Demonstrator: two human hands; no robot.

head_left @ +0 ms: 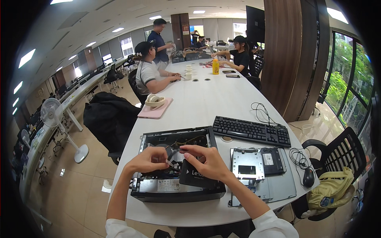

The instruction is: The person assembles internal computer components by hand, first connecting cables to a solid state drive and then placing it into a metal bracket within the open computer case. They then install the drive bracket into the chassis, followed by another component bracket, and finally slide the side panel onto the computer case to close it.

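Observation:
An opened black desktop computer case [176, 195] lies on the table in front of me, its metal inside and wiring showing. Above its left half, my left hand [150, 160] is closed in a pinch on a small pale cable connector [169, 163]. My right hand [208, 160] is closed on a flat black solid-state drive [194, 176], held tilted over the case; some of its fingers are hidden. Dark cables [192, 139] run inside the case near my fingertips.
Right of the case are a black keyboard [252, 131], a metal panel [283, 188] with a drive bracket [247, 164] and a black drive unit [274, 160] on it, and a mouse [308, 177]. Farther off are a pink notebook [156, 112], a yellow bottle [215, 66] and several people.

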